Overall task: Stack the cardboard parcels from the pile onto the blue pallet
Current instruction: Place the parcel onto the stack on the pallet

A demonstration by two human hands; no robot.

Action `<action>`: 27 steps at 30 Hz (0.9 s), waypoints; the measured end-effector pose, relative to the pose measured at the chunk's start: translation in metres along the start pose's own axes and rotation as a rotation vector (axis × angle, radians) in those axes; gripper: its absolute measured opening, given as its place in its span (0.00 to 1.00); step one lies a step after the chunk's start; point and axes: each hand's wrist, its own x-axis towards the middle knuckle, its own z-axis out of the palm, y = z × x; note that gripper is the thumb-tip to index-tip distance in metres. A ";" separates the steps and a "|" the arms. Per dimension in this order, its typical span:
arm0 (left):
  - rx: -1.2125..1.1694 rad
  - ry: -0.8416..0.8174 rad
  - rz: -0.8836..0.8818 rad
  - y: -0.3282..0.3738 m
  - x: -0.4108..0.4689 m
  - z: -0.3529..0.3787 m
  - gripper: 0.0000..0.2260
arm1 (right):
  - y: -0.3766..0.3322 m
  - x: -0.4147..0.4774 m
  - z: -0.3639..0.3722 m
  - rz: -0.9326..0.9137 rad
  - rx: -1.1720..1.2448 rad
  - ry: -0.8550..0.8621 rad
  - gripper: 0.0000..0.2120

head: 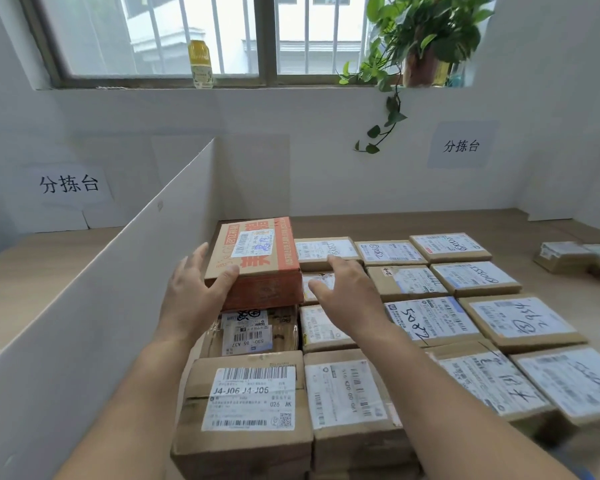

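Observation:
An orange printed cardboard parcel [257, 251] sits on top of other parcels at the far left of a tight grid of brown labelled parcels [430, 317]. My left hand [191, 292] touches its near left corner, with the thumb on the top edge and straight fingers along the left side. My right hand [343, 292] hovers with its fingers spread just right of the orange parcel, above the flat parcels, and holds nothing. A taller brown parcel marked J4-J06 [250, 393] stands nearest me. No blue pallet shows in this view.
A white cardboard divider [118, 289] runs along the left of the stack. A small pile of parcels [575, 259] lies at the far right on the wooden surface [395, 223]. White walls close the back; a bottle [200, 64] and a plant [426, 36] stand on the windowsill.

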 end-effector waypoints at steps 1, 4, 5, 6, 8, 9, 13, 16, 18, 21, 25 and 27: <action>0.021 0.031 0.048 0.009 -0.007 0.000 0.26 | 0.003 -0.003 -0.005 -0.016 -0.021 0.022 0.26; 0.063 0.082 0.171 0.037 -0.030 0.008 0.23 | 0.011 -0.014 -0.022 -0.059 -0.062 0.086 0.25; 0.081 0.086 0.205 0.047 -0.038 0.013 0.22 | 0.015 -0.019 -0.029 -0.075 -0.071 0.106 0.24; 0.102 0.085 0.239 0.057 -0.047 0.020 0.21 | 0.019 -0.025 -0.035 -0.092 -0.084 0.130 0.24; 0.132 0.066 0.299 0.078 -0.065 0.036 0.20 | 0.030 -0.036 -0.051 -0.130 -0.117 0.192 0.21; 0.136 0.048 0.322 0.088 -0.075 0.045 0.20 | 0.036 -0.043 -0.059 -0.146 -0.139 0.219 0.21; 0.160 -0.013 0.399 0.116 -0.110 0.084 0.25 | 0.067 -0.068 -0.089 -0.195 -0.230 0.274 0.20; 0.180 -0.053 0.424 0.134 -0.130 0.110 0.26 | 0.090 -0.087 -0.107 -0.211 -0.273 0.301 0.20; 0.181 -0.054 0.457 0.151 -0.146 0.125 0.24 | 0.109 -0.100 -0.121 -0.203 -0.309 0.325 0.21; 0.195 -0.064 0.488 0.175 -0.171 0.147 0.21 | 0.139 -0.119 -0.141 -0.210 -0.379 0.376 0.20; 0.202 -0.062 0.539 0.208 -0.202 0.173 0.22 | 0.177 -0.144 -0.168 -0.185 -0.433 0.446 0.22; 0.207 -0.079 0.549 0.223 -0.217 0.190 0.24 | 0.198 -0.156 -0.182 -0.175 -0.444 0.463 0.23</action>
